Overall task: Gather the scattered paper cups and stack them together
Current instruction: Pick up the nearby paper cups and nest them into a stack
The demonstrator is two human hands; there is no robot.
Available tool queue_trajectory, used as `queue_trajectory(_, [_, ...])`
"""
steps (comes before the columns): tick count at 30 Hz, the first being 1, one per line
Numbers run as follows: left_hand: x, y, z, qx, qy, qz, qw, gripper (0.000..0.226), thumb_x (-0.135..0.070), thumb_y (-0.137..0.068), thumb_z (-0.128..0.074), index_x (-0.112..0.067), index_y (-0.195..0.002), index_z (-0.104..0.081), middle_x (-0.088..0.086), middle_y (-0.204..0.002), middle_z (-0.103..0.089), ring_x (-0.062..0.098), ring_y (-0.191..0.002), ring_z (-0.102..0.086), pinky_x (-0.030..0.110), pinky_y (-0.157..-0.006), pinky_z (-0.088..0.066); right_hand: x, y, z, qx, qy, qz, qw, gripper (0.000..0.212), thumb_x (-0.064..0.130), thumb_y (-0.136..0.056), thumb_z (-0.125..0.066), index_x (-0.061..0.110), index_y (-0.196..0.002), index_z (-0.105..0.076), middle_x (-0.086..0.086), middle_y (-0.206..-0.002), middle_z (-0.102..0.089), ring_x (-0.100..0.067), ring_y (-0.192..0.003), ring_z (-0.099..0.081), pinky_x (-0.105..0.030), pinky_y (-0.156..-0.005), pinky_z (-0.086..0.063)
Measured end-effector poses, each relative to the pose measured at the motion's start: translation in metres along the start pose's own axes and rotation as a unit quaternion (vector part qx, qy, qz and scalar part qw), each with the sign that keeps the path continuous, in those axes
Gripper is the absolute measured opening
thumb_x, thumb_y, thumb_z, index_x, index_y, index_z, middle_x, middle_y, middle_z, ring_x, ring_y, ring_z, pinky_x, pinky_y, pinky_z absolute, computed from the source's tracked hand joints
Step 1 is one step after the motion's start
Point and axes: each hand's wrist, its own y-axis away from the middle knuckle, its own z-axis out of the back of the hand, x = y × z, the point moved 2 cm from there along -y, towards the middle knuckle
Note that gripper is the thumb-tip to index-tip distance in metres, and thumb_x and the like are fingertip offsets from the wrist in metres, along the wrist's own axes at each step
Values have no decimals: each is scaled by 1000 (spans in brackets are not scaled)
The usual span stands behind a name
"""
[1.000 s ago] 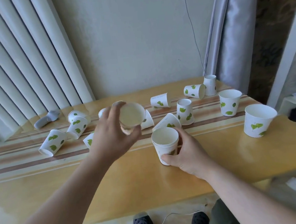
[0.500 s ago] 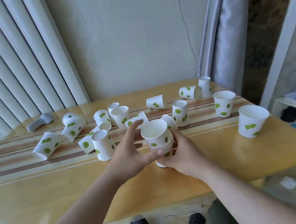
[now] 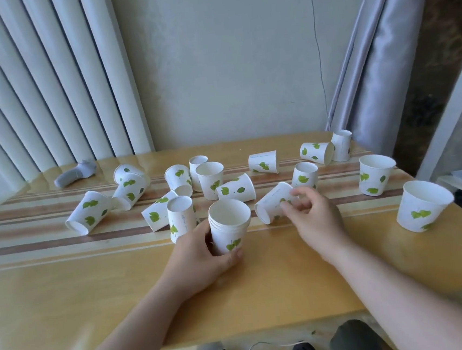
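The left hand [image 3: 201, 258] has its grip closed around the stack of cups [image 3: 230, 228], which stands upright on the yellow worktop [image 3: 94, 286], near the front and in the middle. Rim lines below the top edge show more than one cup inside. The right hand [image 3: 315, 223] reaches to a fallen cup [image 3: 273, 200] just to the right of the stack; its fingertips [image 3: 285, 204] touch the side of this cup, the grip narrow but not fully closed on it. Many other cups lie or stand further back. A large cup [image 3: 422, 205] stands at the right edge. A grey controller [image 3: 76, 175] lies at the far left.
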Motion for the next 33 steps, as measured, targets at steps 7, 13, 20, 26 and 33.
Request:
queue_trajectory(7, [-2,4,-4,0,-42,-28,999,43,-53,-78,-86,-37,-112,-64,-20,-95,-71,-2,-93,-64,14,-74,-49,0,-21,-21,4,-26,-93,995,26,43,-102,-59,25,-83,-54,6,-84,-54,-22,-78,-50,-37,-66,-35])
queue_trajectory(13, [2,6,-1,-16,1,-16,1000,43,-53,-76,-87,-39,-111,-66,-17,-94,-75,0,-94,-65,16,-73,-52,4,-10,-14,24,-223,-98,970,35,30,-105,-65,21,-77,-47,-5,-86,-51,-24,-84,-49,-40,-81,-45])
queue_trajectory(20, [2,7,-2,-11,-4,-29,1000,48,-51,-76,-89,-45,-118,-66,-26,-97,-74,-1,-96,-66,18,-78,-54,61,4,11,51,-419,-1,906,25,9,-98,-76,21,-104,-56,-7,-111,-74,-24,-93,-76,-49,-85,-63])
queue_trajectory(26, [0,8,-2,-14,-14,-39,999,55,-54,-75,-88,-45,-125,-66,-25,-99,-74,-3,-94,-66,18,-77,-51,72,16,-16,132,-214,82,965,64,27,-80,-96,44,-128,-57,5,-130,-73,-15,-111,-73,-38,-86,-60])
queue_trajectory(33, [0,7,-1,-19,-11,-22,1000,46,-61,-73,-89,-40,-108,-69,-18,-85,-73,-1,-85,-65,17,-68,-48,46,25,-43,234,-154,78,957,128,58,-58,-99,49,-163,-26,20,-142,-67,8,-122,-65,-19,-93,-57])
